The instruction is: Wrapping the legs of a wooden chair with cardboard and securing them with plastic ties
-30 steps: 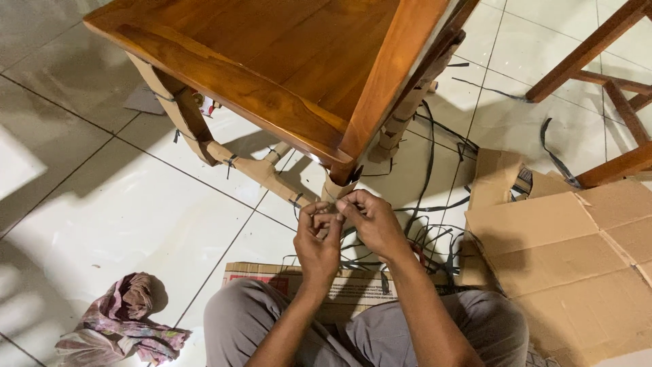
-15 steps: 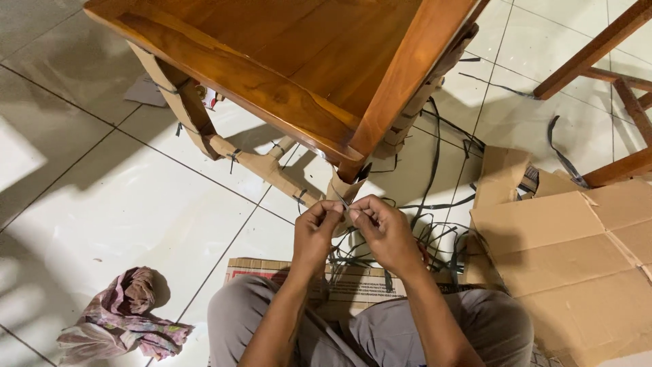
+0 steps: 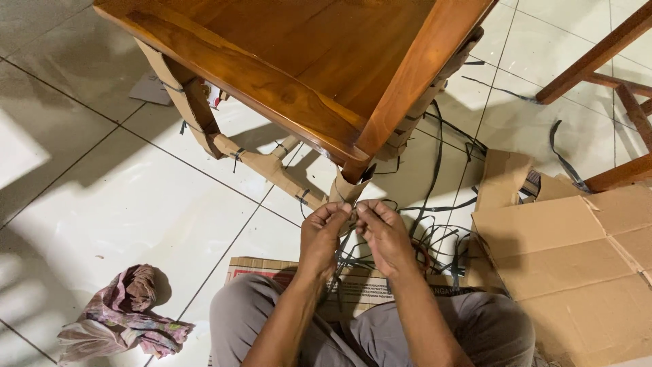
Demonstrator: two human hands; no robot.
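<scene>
White glossy floor tiles (image 3: 102, 204) underfoot, crossed by dark grout lines and patches of light. Wooden chair (image 3: 305, 61) overhead at 12 o'clock, its legs and rails wrapped in cardboard strips tied with black bands. Front chair leg (image 3: 348, 187), cardboard-sleeved, just above the hands. Left hand (image 3: 321, 234) and right hand (image 3: 384, 234) side by side at the middle, fingertips almost meeting right under that leg, both pinched shut on a thin black strapping band (image 3: 339, 261) trailing down between the wrists toward 6 o'clock. Loose tangle of black strapping (image 3: 435, 224) spread over the floor at 3 o'clock of the hands, touching the flattened cardboard. Large flattened cardboard box (image 3: 570, 251) at 4 o'clock. Second flat cardboard piece (image 3: 265, 268) under the forearms, against the grey-trousered knees (image 3: 238, 319) at 6 o'clock. Crumpled pink patterned rag (image 3: 129, 312) at 8 o'clock, well apart from the hands. Frame of another wooden chair (image 3: 598, 54) at 2 o'clock. Small cardboard scrap (image 3: 151, 88) on the tiles at 10 o'clock, behind a wrapped leg.
</scene>
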